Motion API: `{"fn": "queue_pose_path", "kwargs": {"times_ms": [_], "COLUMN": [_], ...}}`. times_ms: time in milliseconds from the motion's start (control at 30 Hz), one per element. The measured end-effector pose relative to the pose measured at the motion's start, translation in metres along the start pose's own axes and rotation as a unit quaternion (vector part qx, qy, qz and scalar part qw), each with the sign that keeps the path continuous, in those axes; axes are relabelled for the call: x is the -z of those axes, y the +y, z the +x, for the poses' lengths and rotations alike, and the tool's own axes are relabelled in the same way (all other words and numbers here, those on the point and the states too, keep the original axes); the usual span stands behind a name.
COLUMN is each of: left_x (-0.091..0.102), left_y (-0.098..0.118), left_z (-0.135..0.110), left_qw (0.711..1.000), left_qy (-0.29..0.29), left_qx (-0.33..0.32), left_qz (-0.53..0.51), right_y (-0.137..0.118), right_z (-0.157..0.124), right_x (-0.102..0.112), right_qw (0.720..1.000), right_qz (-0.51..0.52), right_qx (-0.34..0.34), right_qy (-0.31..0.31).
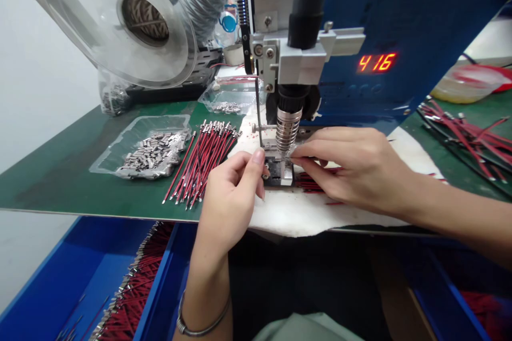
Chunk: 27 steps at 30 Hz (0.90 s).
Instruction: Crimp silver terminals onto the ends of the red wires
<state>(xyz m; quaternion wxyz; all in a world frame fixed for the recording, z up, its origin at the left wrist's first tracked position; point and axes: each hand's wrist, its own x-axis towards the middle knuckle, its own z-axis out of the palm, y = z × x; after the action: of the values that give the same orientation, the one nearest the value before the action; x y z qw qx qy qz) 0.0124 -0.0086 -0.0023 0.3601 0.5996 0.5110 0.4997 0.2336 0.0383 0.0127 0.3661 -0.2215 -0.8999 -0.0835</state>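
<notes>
A soldering machine's iron, with a spring-like metal sleeve (288,127), points down at a small metal fixture (276,169). At the fixture's left edge is my left hand (234,194), its fingers curled and its thumb pressed toward them; whatever they grip is hidden. My right hand (352,166) pinches with thumb and forefinger just right of the iron's tip. The small item in that pinch cannot be made out. Red and black wires (311,182) lie under the right hand on a white cloth (292,218).
Left of the fixture lies a bundle of red-black wires with metal ends (206,162). A clear tray (104,160) holds small metal connectors (154,152). Behind stands a blue machine housing (360,96) reading 416. Blue bins (60,277) sit below the green table (52,176).
</notes>
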Motion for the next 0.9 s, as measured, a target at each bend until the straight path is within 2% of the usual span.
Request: {"fn": "queue_pose_path", "kwargs": {"times_ms": [800, 833, 900], "left_x": [-0.001, -0.002, -0.003], "left_y": [-0.003, -0.003, -0.007], "left_z": [0.005, 0.001, -0.018], "left_qw": [1.0, 0.999, 0.986], "left_qy": [0.004, 0.03, 0.139], "left_qx": [-0.021, -0.033, -0.084], "left_qz": [0.007, 0.014, 0.047], "right_y": [0.001, 0.001, 0.001], "right_z": [0.001, 0.001, 0.0], "right_x": [0.0, 0.0, 0.0], "right_qw": [1.0, 1.0, 1.0], "right_qz": [0.004, 0.002, -0.002], "right_qx": [0.0, -0.002, -0.007], "right_qy": [-0.002, -0.004, -0.007]}}
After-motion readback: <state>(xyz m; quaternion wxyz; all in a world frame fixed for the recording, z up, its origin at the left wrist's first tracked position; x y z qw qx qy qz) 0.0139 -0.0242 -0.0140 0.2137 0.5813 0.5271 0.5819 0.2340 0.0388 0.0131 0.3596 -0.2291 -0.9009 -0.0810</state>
